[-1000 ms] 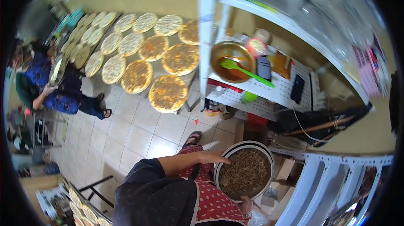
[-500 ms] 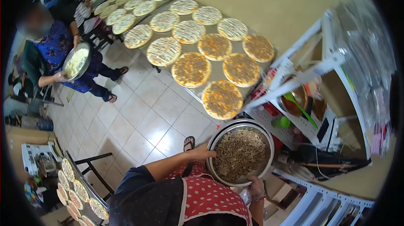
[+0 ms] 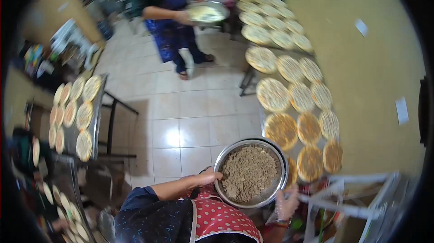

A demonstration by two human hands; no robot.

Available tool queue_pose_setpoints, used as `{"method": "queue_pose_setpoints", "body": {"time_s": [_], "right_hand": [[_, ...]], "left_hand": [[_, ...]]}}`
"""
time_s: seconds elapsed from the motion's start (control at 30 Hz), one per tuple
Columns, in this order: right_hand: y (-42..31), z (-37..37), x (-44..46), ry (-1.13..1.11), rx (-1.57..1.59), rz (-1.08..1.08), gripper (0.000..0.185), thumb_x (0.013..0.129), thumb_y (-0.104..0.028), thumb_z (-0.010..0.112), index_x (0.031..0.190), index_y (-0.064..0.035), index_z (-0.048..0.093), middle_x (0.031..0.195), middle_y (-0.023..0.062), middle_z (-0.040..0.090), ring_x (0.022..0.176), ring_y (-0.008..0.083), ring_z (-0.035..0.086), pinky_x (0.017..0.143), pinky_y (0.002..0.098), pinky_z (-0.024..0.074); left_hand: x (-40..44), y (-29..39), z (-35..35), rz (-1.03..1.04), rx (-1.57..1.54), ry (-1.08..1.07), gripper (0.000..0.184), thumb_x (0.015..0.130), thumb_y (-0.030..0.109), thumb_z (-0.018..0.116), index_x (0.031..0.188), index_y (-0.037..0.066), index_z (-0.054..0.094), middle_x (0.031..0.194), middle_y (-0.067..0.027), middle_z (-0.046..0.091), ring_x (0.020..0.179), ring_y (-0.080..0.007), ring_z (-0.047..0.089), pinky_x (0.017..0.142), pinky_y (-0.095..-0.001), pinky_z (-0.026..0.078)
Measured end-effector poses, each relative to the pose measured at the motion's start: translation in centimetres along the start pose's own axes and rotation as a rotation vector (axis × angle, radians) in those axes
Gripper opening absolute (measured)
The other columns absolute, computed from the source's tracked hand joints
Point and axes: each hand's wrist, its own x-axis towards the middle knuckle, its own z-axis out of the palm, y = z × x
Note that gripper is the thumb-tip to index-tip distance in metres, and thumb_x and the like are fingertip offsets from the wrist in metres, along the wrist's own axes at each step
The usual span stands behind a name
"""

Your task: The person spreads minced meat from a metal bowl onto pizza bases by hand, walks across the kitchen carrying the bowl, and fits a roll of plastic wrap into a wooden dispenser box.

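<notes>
My left hand (image 3: 209,178) is closed on the near left rim of a round metal bowl (image 3: 284,170), held in front of my body. A crumbly brown mixture that looks like ground meat (image 3: 248,173) fills much of it. At the bowl's lower right is my right hand (image 3: 286,203) in a clear plastic glove, its fingers stretched out. Whether it touches the rim I cannot tell. Just right of the bowl, flatbreads with a brown topping (image 3: 310,163) lie on a long table, with flatbreads striped in pale sauce (image 3: 273,94) beyond them.
Ahead, another person (image 3: 169,30) stands holding a metal bowl of a pale mixture (image 3: 205,13). A second table of round flatbreads (image 3: 84,117) stands at the left. A white metal rack (image 3: 352,202) is at the lower right, and a wall (image 3: 370,84) runs along the right.
My view has turned left, bringing the left table further into sight. The bowl stays in front of me. My gloved right hand has shifted from under the near rim to the bowl's right side.
</notes>
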Motion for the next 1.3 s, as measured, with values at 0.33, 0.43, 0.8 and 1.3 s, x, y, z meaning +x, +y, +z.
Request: {"method": "queue_pose_setpoints", "body": {"time_s": [0.33, 0.43, 0.8, 1.3], "right_hand": [[-27.1, -0.4, 4.7, -0.527, 0.322, -0.973, 0.025, 0.068, -0.004, 0.049, 0.091, 0.0014, 0.055, 0.087, 0.0154, 0.055, 0.078, 0.0247, 0.054, 0.068, 0.0295, 0.0445], [-35.0, -0.1, 4.1, -0.765, 0.065, -1.186, 0.022, 0.067, -0.003, 0.046, 0.086, -0.0005, 0.057, 0.089, 0.0160, 0.056, 0.082, 0.0281, 0.054, 0.072, 0.0342, 0.0442], [-50.2, 16.7, 4.1, -0.568, 0.311, -1.080, 0.027, 0.068, -0.004, 0.047, 0.095, 0.0017, 0.051, 0.073, 0.0095, 0.049, 0.059, 0.0201, 0.050, 0.054, 0.0315, 0.0406], [-62.4, 34.5, 13.6, -1.630, 0.221, 0.116, 0.028, 0.064, -0.013, 0.054, 0.091, -0.0070, 0.045, 0.070, 0.0033, 0.047, 0.049, 0.0150, 0.049, 0.033, 0.0232, 0.0349]], "left_hand": [[-12.4, 5.8, -1.9, 0.137, -0.498, 0.588, 0.012, 0.062, 0.011, 0.048, 0.057, -0.001, 0.049, 0.054, -0.0015, 0.044, 0.054, -0.0099, 0.041, 0.048, -0.0244, 0.034], [-16.3, 8.4, -4.4, 0.085, -0.725, 0.707, 0.011, 0.062, 0.011, 0.047, 0.068, 0.002, 0.044, 0.056, -0.0007, 0.039, 0.049, -0.0096, 0.036, 0.043, -0.0243, 0.030], [-23.4, 8.9, -22.1, 0.175, -0.766, 1.123, 0.039, 0.061, 0.009, 0.048, 0.098, -0.002, 0.041, 0.065, -0.0013, 0.041, 0.058, -0.0104, 0.039, 0.050, -0.0237, 0.036], [-17.0, 17.6, -37.9, 0.274, -0.828, 1.240, 0.074, 0.059, 0.015, 0.054, 0.122, -0.005, 0.021, 0.113, -0.0164, 0.036, 0.099, -0.0222, 0.039, 0.079, -0.0296, 0.038]]}}
